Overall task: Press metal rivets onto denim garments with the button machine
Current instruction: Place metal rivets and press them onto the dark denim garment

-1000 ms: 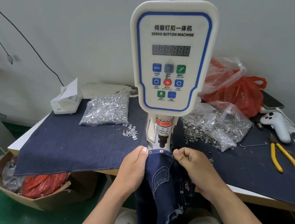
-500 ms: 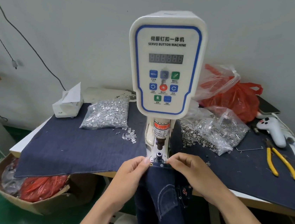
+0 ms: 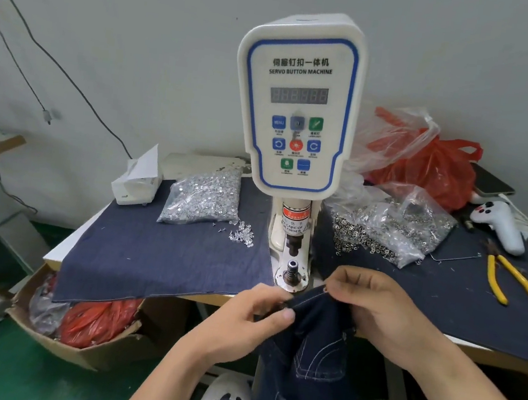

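A white servo button machine stands at the table's middle, its lower die bare under the punch. The dark denim garment hangs off the front edge, just below and right of the die. My left hand pinches the garment's top hem at its left end. My right hand pinches the same hem at its right end, where a small rivet shows. A clear bag of silver rivet pins lies left of the machine, and a bag of ring-shaped rivet caps lies right of it.
Dark denim cloth covers the table. A white box sits back left, red plastic bags back right, a white gun-shaped tool and yellow pliers at right. A cardboard box stands on the floor at left.
Both hands have pulled the garment's hem back off the die toward me and lower. The die, covered a second ago, now stands bare.
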`<act>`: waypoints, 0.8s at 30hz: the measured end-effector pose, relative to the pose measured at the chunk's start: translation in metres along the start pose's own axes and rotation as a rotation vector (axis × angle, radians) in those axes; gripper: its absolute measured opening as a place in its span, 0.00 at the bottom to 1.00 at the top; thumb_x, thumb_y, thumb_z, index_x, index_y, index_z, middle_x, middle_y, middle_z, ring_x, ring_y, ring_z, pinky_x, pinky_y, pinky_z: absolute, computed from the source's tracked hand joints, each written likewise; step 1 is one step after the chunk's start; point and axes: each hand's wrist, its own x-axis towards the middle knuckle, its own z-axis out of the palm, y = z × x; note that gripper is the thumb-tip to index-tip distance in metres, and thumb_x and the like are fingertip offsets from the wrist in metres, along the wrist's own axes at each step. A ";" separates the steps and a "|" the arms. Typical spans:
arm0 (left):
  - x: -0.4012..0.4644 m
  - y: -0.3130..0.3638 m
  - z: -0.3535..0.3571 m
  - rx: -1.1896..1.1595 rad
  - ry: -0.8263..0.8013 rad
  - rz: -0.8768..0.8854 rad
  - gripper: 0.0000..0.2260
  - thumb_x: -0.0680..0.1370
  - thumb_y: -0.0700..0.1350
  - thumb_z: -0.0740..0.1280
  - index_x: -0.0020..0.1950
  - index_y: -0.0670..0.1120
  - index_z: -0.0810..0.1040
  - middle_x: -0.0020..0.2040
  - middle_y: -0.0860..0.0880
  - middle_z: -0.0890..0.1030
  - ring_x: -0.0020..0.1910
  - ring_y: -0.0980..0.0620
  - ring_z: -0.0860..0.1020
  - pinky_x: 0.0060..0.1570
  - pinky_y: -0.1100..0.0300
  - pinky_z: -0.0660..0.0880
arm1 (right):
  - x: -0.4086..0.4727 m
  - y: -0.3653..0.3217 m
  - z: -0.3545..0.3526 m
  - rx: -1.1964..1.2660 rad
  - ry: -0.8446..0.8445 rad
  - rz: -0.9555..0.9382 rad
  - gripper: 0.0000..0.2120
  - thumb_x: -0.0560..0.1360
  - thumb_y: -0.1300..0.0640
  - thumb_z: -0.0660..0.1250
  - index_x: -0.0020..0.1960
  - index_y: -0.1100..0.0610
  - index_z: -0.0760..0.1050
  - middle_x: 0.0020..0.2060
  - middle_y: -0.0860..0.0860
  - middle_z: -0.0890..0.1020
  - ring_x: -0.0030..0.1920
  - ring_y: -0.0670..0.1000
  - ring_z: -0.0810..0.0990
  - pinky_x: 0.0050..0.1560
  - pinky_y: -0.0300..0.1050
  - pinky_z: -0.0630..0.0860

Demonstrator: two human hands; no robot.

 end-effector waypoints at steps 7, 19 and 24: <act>0.005 0.003 0.008 -0.485 0.099 -0.014 0.16 0.82 0.56 0.68 0.53 0.42 0.79 0.48 0.43 0.80 0.49 0.46 0.77 0.54 0.49 0.71 | -0.001 0.009 -0.006 -0.238 -0.044 0.133 0.10 0.78 0.53 0.69 0.37 0.50 0.79 0.36 0.47 0.78 0.38 0.43 0.76 0.39 0.34 0.72; 0.021 -0.012 0.012 -0.020 0.255 -0.011 0.12 0.82 0.52 0.59 0.41 0.50 0.71 0.37 0.56 0.73 0.40 0.55 0.70 0.45 0.53 0.68 | 0.051 0.002 -0.055 -1.248 0.636 -0.030 0.08 0.80 0.56 0.67 0.44 0.49 0.83 0.37 0.43 0.85 0.44 0.50 0.83 0.41 0.43 0.69; 0.022 -0.020 0.001 0.014 0.355 0.010 0.12 0.80 0.48 0.59 0.36 0.52 0.71 0.33 0.57 0.72 0.36 0.58 0.69 0.39 0.61 0.66 | 0.087 0.006 -0.074 -1.440 0.626 0.030 0.09 0.80 0.55 0.69 0.58 0.49 0.85 0.53 0.51 0.86 0.55 0.58 0.83 0.51 0.48 0.76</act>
